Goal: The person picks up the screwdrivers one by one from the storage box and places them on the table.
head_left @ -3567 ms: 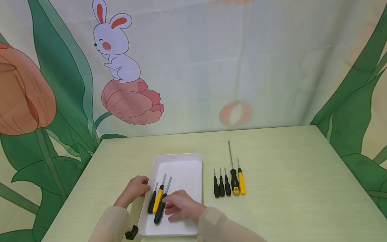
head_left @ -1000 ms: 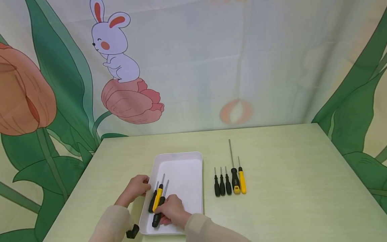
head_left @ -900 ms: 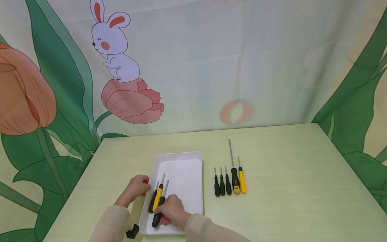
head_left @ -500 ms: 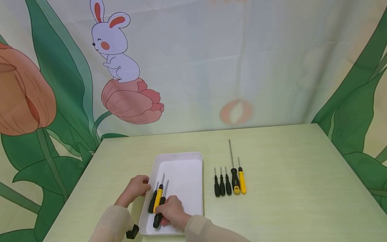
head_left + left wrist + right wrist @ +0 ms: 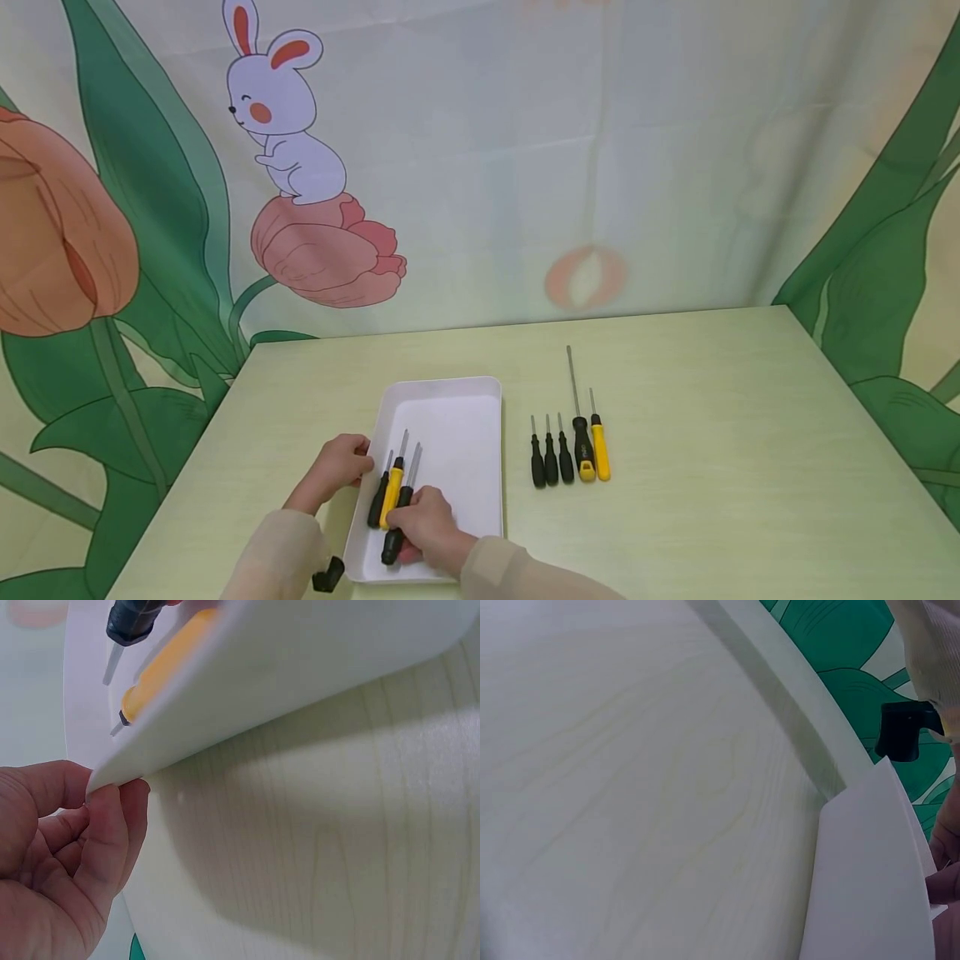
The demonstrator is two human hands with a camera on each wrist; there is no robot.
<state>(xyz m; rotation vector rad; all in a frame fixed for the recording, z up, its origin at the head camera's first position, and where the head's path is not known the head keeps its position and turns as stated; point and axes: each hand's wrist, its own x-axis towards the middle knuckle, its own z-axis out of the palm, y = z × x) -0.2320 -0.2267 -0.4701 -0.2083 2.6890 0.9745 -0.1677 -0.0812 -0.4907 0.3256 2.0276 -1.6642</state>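
Note:
My left hand [image 5: 341,462] pinches the left rim of a white tray [image 5: 457,433] between thumb and fingers, plain in the left wrist view. Inside the tray, my right hand [image 5: 429,525] grips the handle of a large black screwdriver [image 5: 391,547], its shaft pointing away from me. Left of it lies a yellow screwdriver [image 5: 392,497], close against the held one. A small black screwdriver [image 5: 377,506] is nearest the tray's left wall. Part of the large handle is hidden under my right fingers.
Right of the tray, a row lies on the pale table [image 5: 712,433]: several screwdrivers, including a small black screwdriver [image 5: 537,468], a long black-and-yellow screwdriver [image 5: 581,446] and a yellow screwdriver [image 5: 600,454]. A printed curtain [image 5: 480,167] hangs behind.
My right hand, earlier beside the large black screwdriver with loose fingers, has come to grip it. That screwdriver has shifted slightly, now close to the yellow one. My left hand stays put.

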